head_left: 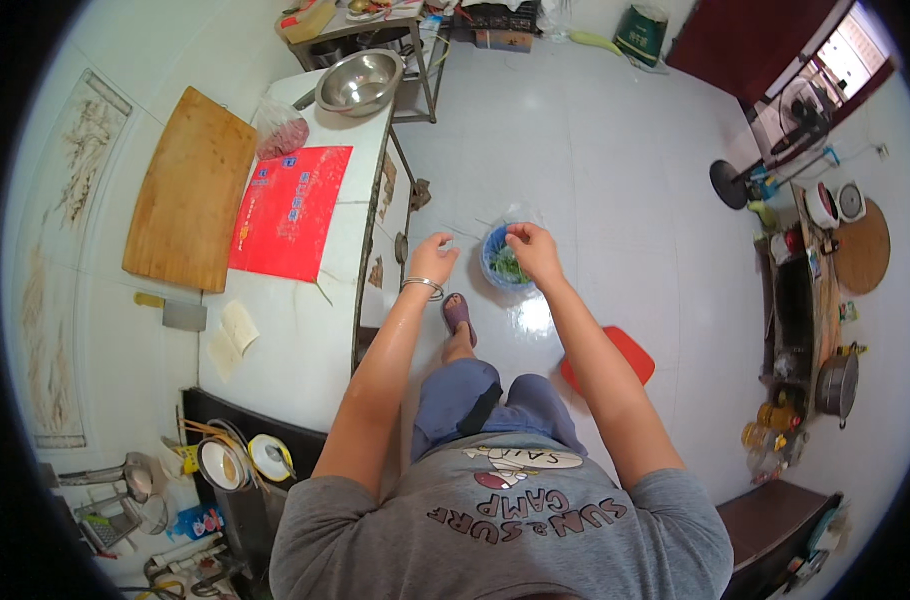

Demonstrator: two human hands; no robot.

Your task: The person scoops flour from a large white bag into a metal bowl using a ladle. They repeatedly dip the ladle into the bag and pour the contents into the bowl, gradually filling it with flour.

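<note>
From my remote feed, I see a tiled kitchen with a pale floor (615, 180) and, on the left, a white table (285, 330). A wooden cutting board (190, 190) leans upright against the wall, presumably to free the surface. Beside it lies a red sheet (300, 225) with large blue printed characters, then a steel bowl (358, 83) near the far end. The left hand (434, 262) hangs past the table's edge, loosely curled, with a gap between thumb and fingers and nothing visible in it. Next, a blue-lined bin (486, 262) stands on the floor, apparently placed for easy reach, with leafy greens (507, 268) inside. The right hand (535, 255) is above its rim, fingers drawn narrow; from this height I can't tell whether they pinch a sprig. Further right are a red stool (633, 355) and, by the far wall, a green sack (641, 33) with pale lettering.
</note>
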